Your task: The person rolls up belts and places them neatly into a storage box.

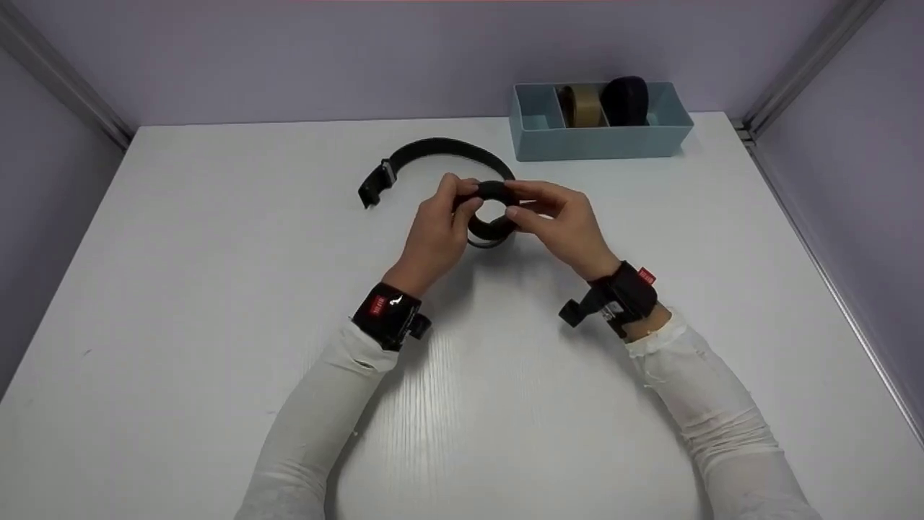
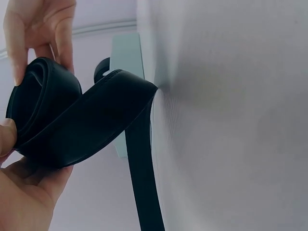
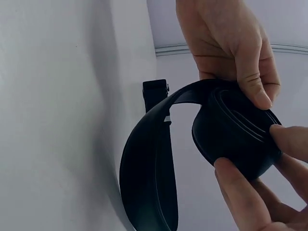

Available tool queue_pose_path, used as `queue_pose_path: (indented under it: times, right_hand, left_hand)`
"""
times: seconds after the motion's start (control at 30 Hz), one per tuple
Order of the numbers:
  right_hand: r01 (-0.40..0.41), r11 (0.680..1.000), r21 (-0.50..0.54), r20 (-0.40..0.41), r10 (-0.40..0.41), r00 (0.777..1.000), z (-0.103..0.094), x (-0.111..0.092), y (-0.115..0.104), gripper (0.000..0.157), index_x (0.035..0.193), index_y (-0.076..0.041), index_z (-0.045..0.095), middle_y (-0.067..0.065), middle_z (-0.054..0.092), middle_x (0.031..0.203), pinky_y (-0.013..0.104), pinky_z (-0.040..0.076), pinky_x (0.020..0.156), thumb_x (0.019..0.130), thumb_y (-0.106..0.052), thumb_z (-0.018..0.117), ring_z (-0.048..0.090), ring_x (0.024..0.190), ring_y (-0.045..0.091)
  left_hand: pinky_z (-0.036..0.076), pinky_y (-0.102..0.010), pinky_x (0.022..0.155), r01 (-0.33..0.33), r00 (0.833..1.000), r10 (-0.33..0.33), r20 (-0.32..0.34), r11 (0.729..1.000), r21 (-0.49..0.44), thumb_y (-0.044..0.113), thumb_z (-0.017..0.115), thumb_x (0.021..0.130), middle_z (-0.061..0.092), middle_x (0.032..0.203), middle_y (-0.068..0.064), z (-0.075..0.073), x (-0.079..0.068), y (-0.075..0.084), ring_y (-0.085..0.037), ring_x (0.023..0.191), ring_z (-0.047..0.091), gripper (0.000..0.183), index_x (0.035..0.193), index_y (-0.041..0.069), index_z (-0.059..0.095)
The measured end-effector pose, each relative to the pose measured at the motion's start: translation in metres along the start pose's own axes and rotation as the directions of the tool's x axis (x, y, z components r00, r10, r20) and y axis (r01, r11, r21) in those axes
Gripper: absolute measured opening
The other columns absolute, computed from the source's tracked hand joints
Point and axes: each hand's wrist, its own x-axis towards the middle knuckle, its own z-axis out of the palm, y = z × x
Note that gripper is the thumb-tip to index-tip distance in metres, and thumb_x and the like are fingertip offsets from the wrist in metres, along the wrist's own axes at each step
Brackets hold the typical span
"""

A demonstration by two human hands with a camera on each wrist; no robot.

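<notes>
A black belt is partly rolled into a coil, and both hands hold that coil above the white table. My left hand pinches the coil's left side between thumb and fingers. On the opposite side, my right hand grips it the same way. Several layers of the wound strap show in the right wrist view. From the coil the loose strap dips down to the table and curves away behind the hands. Its buckle end lies on the table to the left.
At the back right stands a blue-grey divided box. A roll of tan tape sits in its middle section, and a dark rounded object in the right one. Pale walls enclose the white table at the back and sides.
</notes>
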Motion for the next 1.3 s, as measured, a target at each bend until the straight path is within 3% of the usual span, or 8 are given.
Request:
queue_pose_path:
  times: [0.1,0.23,0.4,0.73,0.83,0.97,1.1,1.3]
  right_hand:
    - [0.0,1.0,0.025,-0.023,0.001,1.0,0.001,0.0,-0.001,0.039,0.135,-0.003,0.068,0.014,0.069,0.126,0.034,0.062,0.084,0.097,-0.005,0.074,0.072,0.105,0.025]
    - [-0.022,0.994,0.106,-0.059,0.028,0.998,0.003,-0.001,0.0,0.039,0.135,-0.003,0.068,0.014,0.069,0.122,0.034,0.062,0.083,0.097,-0.006,0.074,0.072,0.102,0.023]
    - [-0.054,0.973,0.223,-0.108,0.079,0.991,0.004,-0.002,0.004,0.039,0.137,-0.004,0.067,0.015,0.067,0.124,0.037,0.062,0.084,0.098,-0.006,0.073,0.071,0.105,0.025]
    - [-0.124,0.924,0.361,-0.155,0.19,0.97,0.004,-0.002,0.011,0.041,0.139,-0.005,0.065,0.017,0.063,0.124,0.04,0.062,0.087,0.099,-0.006,0.072,0.068,0.107,0.025]
    - [-0.149,0.917,0.37,-0.144,0.215,0.966,0.002,-0.001,0.012,0.04,0.14,-0.005,0.064,0.017,0.063,0.125,0.041,0.061,0.089,0.1,-0.006,0.071,0.067,0.109,0.024]
    - [-0.156,0.944,0.29,-0.104,0.194,0.976,-0.001,0.0,0.009,0.041,0.141,-0.006,0.063,0.017,0.063,0.129,0.041,0.061,0.09,0.1,-0.006,0.07,0.067,0.113,0.027]
    - [-0.09,0.99,0.11,-0.051,0.096,0.994,-0.006,0.0,0.003,0.043,0.14,-0.006,0.065,0.013,0.066,0.133,0.036,0.06,0.091,0.098,-0.005,0.072,0.066,0.118,0.028]
    - [-0.037,0.999,-0.031,0.012,0.038,0.999,-0.011,0.001,-0.001,0.037,0.135,-0.007,0.07,0.011,0.069,0.131,0.032,0.061,0.086,0.099,-0.009,0.074,0.07,0.109,0.024]
  left_hand:
    - [0.052,-0.029,0.095,0.005,1.0,-0.006,-0.012,0.999,-0.036,0.019,0.053,0.109,0.065,0.134,-0.016,0.001,0.0,0.0,-0.018,0.115,0.066,0.025,0.122,-0.002,0.053]
    - [0.053,-0.031,0.09,0.017,0.999,-0.023,-0.033,0.988,-0.151,0.022,0.055,0.109,0.064,0.13,-0.013,0.003,0.001,0.002,-0.016,0.106,0.065,0.029,0.127,-0.001,0.052]
    - [0.054,-0.032,0.092,0.073,0.996,-0.082,-0.026,0.965,-0.25,0.022,0.056,0.109,0.059,0.135,-0.012,0.006,0.001,0.004,-0.02,0.11,0.068,0.035,0.135,0.002,0.047]
    - [0.055,-0.033,0.098,0.157,0.986,-0.166,0.004,0.923,-0.353,0.016,0.062,0.107,0.063,0.129,-0.012,0.011,0.004,0.003,-0.017,0.113,0.066,0.036,0.137,0.004,0.047]
    - [0.055,-0.033,0.098,0.159,0.987,-0.162,0.019,0.927,-0.34,0.014,0.062,0.106,0.064,0.129,-0.015,0.011,0.004,0.003,-0.018,0.113,0.065,0.037,0.138,0.003,0.047]
    - [0.055,-0.033,0.096,0.14,0.99,-0.138,0.03,0.939,-0.315,0.014,0.062,0.106,0.063,0.129,-0.014,0.007,0.004,0.004,-0.017,0.111,0.065,0.034,0.136,0.002,0.051]
    - [0.055,-0.032,0.093,0.134,0.991,-0.13,0.032,0.94,-0.315,0.012,0.062,0.105,0.064,0.13,-0.011,0.003,0.004,0.003,-0.015,0.111,0.065,0.028,0.131,0.001,0.057]
    - [0.051,-0.028,0.083,0.133,0.99,-0.119,0.07,0.956,-0.262,0.014,0.063,0.106,0.069,0.125,-0.007,0.001,0.003,0.004,-0.013,0.101,0.063,0.027,0.13,0.005,0.066]
